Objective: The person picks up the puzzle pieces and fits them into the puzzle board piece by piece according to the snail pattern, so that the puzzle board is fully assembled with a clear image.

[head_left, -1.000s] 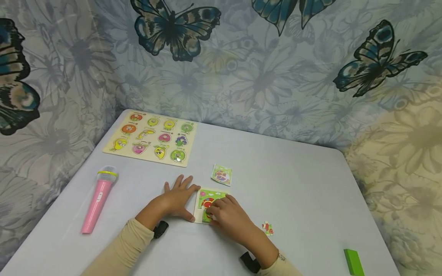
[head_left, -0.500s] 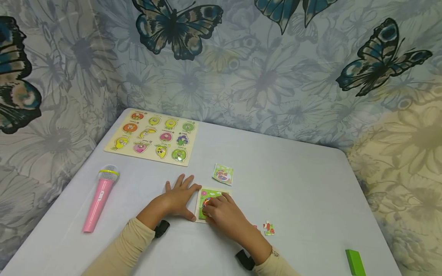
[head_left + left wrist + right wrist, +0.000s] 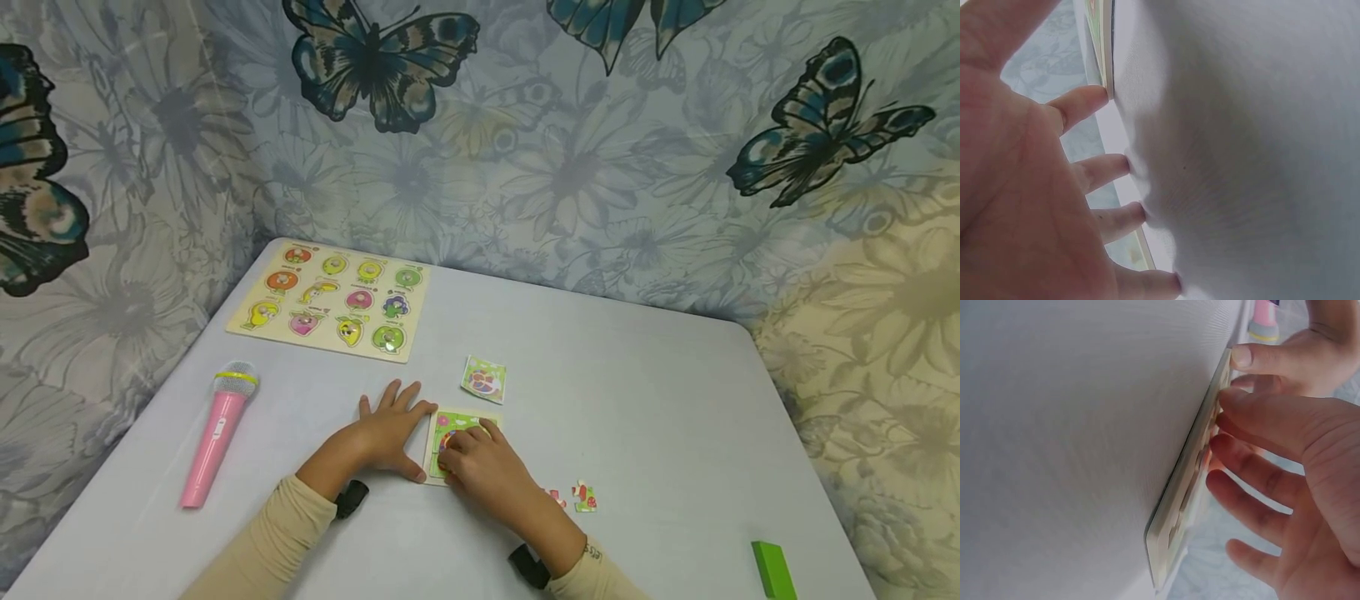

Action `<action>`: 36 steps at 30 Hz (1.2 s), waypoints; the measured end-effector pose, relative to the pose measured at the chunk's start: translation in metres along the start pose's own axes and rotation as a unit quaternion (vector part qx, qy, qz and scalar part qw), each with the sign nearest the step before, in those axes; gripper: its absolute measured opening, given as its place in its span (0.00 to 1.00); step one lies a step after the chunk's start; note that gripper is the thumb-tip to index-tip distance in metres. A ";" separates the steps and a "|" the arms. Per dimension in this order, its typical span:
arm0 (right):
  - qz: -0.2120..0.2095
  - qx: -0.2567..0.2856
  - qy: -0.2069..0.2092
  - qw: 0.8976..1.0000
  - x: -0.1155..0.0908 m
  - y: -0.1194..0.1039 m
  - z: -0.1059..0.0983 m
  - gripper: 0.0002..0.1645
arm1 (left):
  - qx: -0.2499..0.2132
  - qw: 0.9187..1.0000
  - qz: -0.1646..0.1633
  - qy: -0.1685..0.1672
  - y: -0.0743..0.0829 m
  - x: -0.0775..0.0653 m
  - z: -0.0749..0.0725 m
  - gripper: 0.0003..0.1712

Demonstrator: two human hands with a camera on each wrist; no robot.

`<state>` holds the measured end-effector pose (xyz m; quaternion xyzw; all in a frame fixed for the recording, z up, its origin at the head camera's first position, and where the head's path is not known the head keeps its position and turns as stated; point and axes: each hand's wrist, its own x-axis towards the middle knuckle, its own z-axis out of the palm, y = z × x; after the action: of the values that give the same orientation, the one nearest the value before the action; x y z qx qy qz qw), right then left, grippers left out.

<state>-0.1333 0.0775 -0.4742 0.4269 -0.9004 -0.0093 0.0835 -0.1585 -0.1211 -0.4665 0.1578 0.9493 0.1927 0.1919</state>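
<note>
A small square jigsaw board (image 3: 431,450) with a green picture lies on the white table in the head view. My left hand (image 3: 386,435) is spread beside it, its thumb and index fingertips touching the left edge. My right hand (image 3: 483,467) is over the board, fingers bent, with thumb and index together on a puzzle piece (image 3: 436,468) at the lower left; those fingers mostly hide it. In the right wrist view the right thumb (image 3: 1241,403) meets the board's face. Two loose puzzle pieces (image 3: 585,497) lie right of the right forearm, one partly covered by it.
Just behind the board lies a small picture card (image 3: 483,380). A fruit peg puzzle (image 3: 330,304) is at the back left, a pink toy microphone (image 3: 217,433) at the left, and a green block (image 3: 772,571) near the front right. Patterned walls border the table.
The right hand has shifted slightly left over the board, and the piece beneath it now lies flatter in the lower left corner. A second loose piece has come into sight. The left hand stays put.
</note>
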 end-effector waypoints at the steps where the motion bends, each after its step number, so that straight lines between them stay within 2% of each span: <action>1: -0.002 0.002 -0.001 1.000 -0.001 0.000 -0.001 0.07 | -0.001 1.000 0.000 -0.001 0.000 0.000 0.001 0.56; 5: 0.003 0.016 -0.012 1.000 -0.006 0.005 -0.005 0.13 | -0.004 1.000 -0.002 -0.003 0.000 0.000 0.004 0.56; 11: 0.048 0.037 -0.028 0.998 -0.023 0.025 -0.017 0.18 | -0.013 1.000 -0.005 0.001 0.001 0.001 0.007 0.56; 18: 0.112 0.067 -0.107 0.986 -0.052 0.040 -0.031 0.24 | -0.006 1.000 -0.004 0.000 -0.001 0.001 0.004 0.56; 21: 0.138 0.081 -0.122 0.980 -0.065 0.046 -0.036 0.24 | -0.005 1.000 -0.005 -0.002 -0.002 -0.001 0.002 0.56; 26: 0.151 0.071 -0.105 0.980 -0.083 0.056 -0.037 0.22 | -0.006 1.000 -0.004 0.001 -0.004 -0.002 -0.001 0.57; 36: 0.127 0.074 -0.062 0.987 -0.100 0.059 -0.026 0.19 | 0.003 1.000 0.001 -0.002 -0.004 0.003 0.003 0.57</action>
<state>-0.1119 0.1933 -0.4579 0.3132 -0.9488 0.0415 -0.0042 -0.1605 -0.1226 -0.4710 0.1602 0.9493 0.1897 0.1928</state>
